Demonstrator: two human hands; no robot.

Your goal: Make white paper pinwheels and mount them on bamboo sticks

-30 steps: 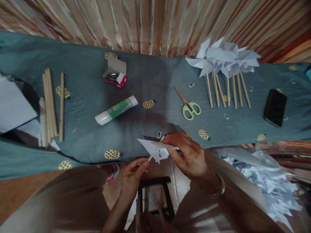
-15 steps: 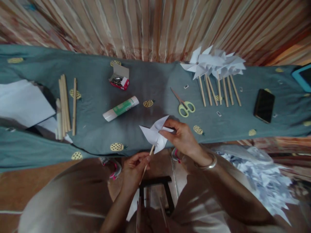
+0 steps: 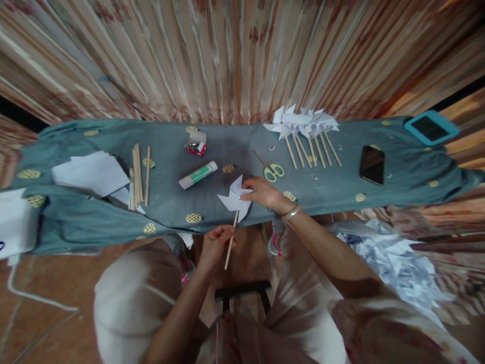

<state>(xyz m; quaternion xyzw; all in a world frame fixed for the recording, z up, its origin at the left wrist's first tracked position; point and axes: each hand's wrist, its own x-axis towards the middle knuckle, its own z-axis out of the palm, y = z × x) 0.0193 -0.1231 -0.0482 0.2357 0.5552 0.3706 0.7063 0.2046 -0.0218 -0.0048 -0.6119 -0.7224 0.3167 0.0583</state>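
A white paper pinwheel [image 3: 234,200] on a thin wooden stick [image 3: 228,253] is held over the front edge of the cloth-covered table. My left hand [image 3: 217,242] pinches the stick below the paper head. One blade at the pinwheel's right side is between the thumb and fingers of my right hand [image 3: 263,193], which wears a bracelet. A small dark dot shows at the pinwheel's centre. Beyond my hands lie scissors [image 3: 270,169] with green handles, a glue stick [image 3: 198,175] with a green label, and a small open red box [image 3: 196,144] of shiny metal pieces.
Several finished pinwheels [image 3: 303,124] lie at the back right, near a phone [image 3: 372,165] and a blue-framed tablet [image 3: 432,128]. Paper sheets [image 3: 91,173] and wooden sticks [image 3: 138,174] are at the left. A bag of paper scraps [image 3: 390,263] stands on the floor; a stool [image 3: 242,290] is below me.
The camera view has pulled back and shows more of the table. Both hands keep hold of the pinwheel, whose stick now shows more of its lower end and stands more upright.
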